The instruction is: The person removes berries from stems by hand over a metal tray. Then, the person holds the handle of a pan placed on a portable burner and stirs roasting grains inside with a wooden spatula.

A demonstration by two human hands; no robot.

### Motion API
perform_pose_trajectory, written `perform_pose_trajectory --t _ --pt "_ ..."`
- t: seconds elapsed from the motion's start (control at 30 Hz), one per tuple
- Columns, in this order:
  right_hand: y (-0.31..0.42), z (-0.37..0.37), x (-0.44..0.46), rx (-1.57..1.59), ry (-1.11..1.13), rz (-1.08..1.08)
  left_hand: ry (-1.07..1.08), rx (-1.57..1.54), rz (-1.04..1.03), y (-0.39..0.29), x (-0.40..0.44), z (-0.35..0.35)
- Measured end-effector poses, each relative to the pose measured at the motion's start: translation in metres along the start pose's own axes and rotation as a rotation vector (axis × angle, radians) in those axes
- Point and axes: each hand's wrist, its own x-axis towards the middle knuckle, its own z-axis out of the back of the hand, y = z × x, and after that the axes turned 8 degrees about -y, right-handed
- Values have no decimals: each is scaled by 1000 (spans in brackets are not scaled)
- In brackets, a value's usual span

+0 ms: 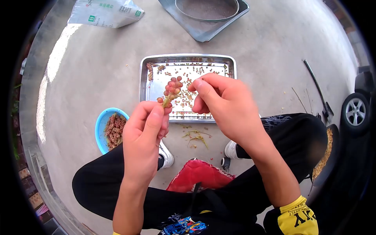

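My left hand (145, 124) pinches the green stem of a small cluster of round pinkish berries (172, 87), held upright over the tray. To its right, my right hand (225, 102) is closed with thumb and forefinger together, apart from the cluster; what they hold, if anything, is too small to make out. Below both hands lies a rectangular metal tray (146, 92) with many loose berries (184, 101) scattered over its bottom. A small bunch of berries (150, 71) rests in its upper left corner.
A blue plastic basket (100, 129) full of reddish berry clusters (115, 131) stands left. Bare stems (196, 138) lie before the tray. Farther off are a plastic bag (105, 13) and a metal dustpan-like tray (203, 36) holding a round pan (207, 8). A long-handled tool (315, 84) lies right.
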Motion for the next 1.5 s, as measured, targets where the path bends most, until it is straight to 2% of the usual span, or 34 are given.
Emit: perform_pose_trajectory --t 0.07,0.17,0.27,0.33,0.4,0.47,0.53,0.6,0.63,0.7,0.73,0.8,0.87,0.93,1.0,1.03,1.1,1.13,1.2,1.27,1.33,1.4,1.5 --pt "-12 -7 -2 -29 -55 274 -119 -203 -6 30 -10 -10" --pt "-11 -5 -6 -153 17 218 -287 -530 -9 60 -21 -31" --pt "-27 -11 -6 -232 51 188 -383 -660 -60 82 -4 -32" --pt "-40 -21 -4 -682 -12 136 -416 -660 -47 93 9 -21" --pt "-81 -38 -10 -683 7 104 -439 -704 12 102 18 -13" --pt "-134 -52 -20 -706 133 189 -438 -768 58 115 24 -7" --pt "-175 -59 -24 -760 248 90 -438 -791 118 126 36 -6" --pt "-207 -68 -30 -879 229 355 -435 -821 128 136 36 -3" --pt "-209 -69 -23 -892 255 357 -437 -716 142 136 39 -3" --pt "-207 -69 -29 -588 394 42 -443 -612 220 139 33 -3" --pt "-188 -68 -19 -609 395 24 -444 -632 240 139 36 -3" --pt "-117 -70 13 -1121 638 -411 -372 -590 244 136 38 2" --pt "-72 -63 39 -1074 477 -351 -358 -576 219 136 44 8" --pt "-44 -61 58 -825 243 -122 -327 -624 131 136 45 12" --pt "-27 -67 72 -570 135 -104 -328 -610 97 136 49 11" --pt "-20 -67 75 -576 134 -104 -330 -612 106 136 49 10" --pt "-8 -62 82 -650 333 -51 -311 -629 130 129 53 6" --pt "-3 -67 88 -683 368 -107 -320 -635 125 131 54 5" --pt "-2 -73 102 -771 460 -203 -241 -413 -40 142 51 7" --pt "-23 -63 111 -669 493 -197 -248 -403 0 150 49 9" --pt "-44 -58 119 -547 528 -207 -248 -481 174 155 48 12" --pt "-64 -53 121 -63 442 -557 -262 -541 265 159 47 12" --pt "-96 -32 132 95 510 -683 -221 -653 407 165 49 9"
